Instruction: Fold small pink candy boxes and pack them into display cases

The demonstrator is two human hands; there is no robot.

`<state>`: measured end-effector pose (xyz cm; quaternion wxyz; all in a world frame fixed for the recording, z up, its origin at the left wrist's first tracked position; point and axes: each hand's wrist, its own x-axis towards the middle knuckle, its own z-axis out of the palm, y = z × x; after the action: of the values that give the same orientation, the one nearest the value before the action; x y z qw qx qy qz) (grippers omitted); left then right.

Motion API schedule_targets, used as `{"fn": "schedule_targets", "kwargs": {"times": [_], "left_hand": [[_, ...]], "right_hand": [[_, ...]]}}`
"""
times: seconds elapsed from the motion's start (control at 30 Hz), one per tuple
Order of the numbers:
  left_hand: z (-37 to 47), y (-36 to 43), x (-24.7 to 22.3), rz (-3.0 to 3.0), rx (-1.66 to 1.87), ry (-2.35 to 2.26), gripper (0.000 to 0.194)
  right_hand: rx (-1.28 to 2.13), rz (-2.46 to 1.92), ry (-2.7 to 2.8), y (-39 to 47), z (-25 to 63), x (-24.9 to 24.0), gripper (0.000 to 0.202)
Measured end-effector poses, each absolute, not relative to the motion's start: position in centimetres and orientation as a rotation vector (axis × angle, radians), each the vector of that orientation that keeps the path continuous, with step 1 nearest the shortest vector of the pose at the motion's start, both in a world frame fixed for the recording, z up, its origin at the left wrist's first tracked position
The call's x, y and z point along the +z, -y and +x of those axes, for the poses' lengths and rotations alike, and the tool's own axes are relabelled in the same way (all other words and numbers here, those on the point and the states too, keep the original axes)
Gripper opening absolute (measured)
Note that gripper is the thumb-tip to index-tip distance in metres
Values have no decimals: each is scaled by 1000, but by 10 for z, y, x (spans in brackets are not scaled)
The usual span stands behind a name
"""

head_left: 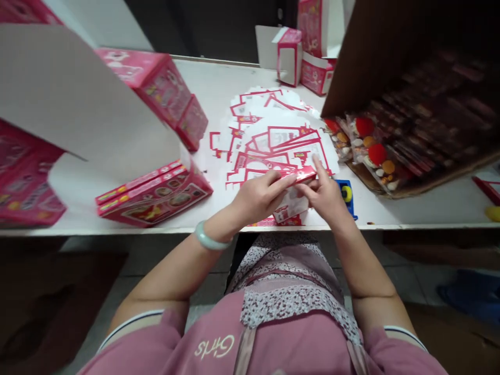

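Observation:
Near the table's front edge, a pink printed box (305,173) is gripped between both of my hands. My left hand (262,195) has its fingers closed over the box's left end, and a pale green bangle rings that wrist. On the right end, my right hand (323,191) pinches the box between thumb and fingers. Beneath and beyond the hands spreads a loose pile of flat, unfolded box cards (273,140), white with red-pink edges. A blue tape dispenser (347,198) with a yellow core lies just right of my right hand.
Two slim pink boxes (156,195) stand at the left, beside larger pink cartons (156,83) with raised white flaps. At right, a brown cardboard box (375,190) lies on its side, full of clear bags of toy pieces (371,148). More pink boxes (289,57) stand at the back.

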<state>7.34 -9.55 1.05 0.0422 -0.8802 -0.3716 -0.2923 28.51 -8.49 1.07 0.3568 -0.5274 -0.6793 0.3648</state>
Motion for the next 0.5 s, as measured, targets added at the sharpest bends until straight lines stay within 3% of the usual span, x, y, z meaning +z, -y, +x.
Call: {"fn": "schedule_targets", "kwargs": {"times": [0.17, 0.23, 0.3, 0.37, 0.43, 0.5], "left_hand": [[46, 92, -4, -2672, -1692, 1302, 18], [21, 93, 6, -2794, -1873, 1388, 24], [-10, 92, 26, -3272, -1768, 1393, 49], [-41, 89, 51, -3657, -1437, 1458, 72], [-67, 83, 72, -3518, -1216, 1829, 67], [-90, 82, 85, -3198, -1124, 2258, 54]], "right_hand": [[540, -1379, 1766, 86, 336, -47, 64], [591, -1209, 1899, 83, 349, -59, 33], [448, -1033, 1972, 78, 346, -51, 22], [199, -838, 1996, 71, 320, -23, 33], [25, -613, 2035, 64, 277, 10, 45], [8, -456, 2040, 58, 229, 34, 38]]}}
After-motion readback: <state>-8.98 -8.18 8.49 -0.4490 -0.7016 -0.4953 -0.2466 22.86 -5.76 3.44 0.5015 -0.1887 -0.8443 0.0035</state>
